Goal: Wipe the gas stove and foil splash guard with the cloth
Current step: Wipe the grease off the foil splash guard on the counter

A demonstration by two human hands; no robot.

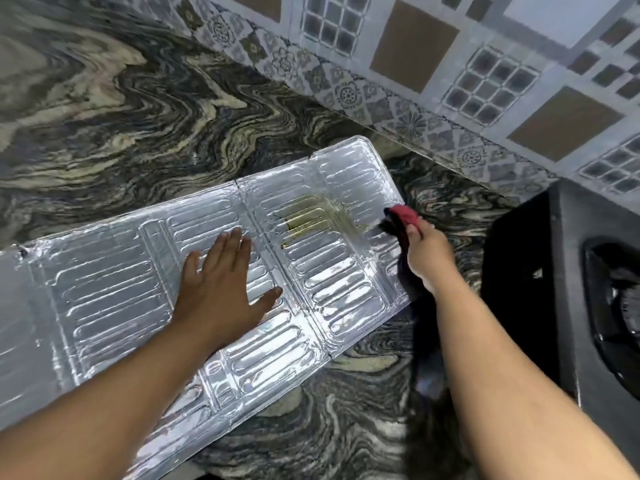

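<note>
The foil splash guard (114, 292) lies flat and unfolded on the marble counter, its ribbed panels running from the left edge to the middle. A yellowish greasy stain (306, 216) marks its right panel. My left hand (221, 289) presses flat on the middle panel, fingers spread. My right hand (427, 254) grips a dark cloth with a red patch (401, 214) at the guard's right edge, just right of the stain. The black gas stove (540, 271) stands at the right, one burner partly in view.
The veined dark marble counter (138, 133) surrounds the guard. A patterned tiled wall (450, 81) rises behind, running diagonally from top middle to the right. The stove's side stands close to my right forearm.
</note>
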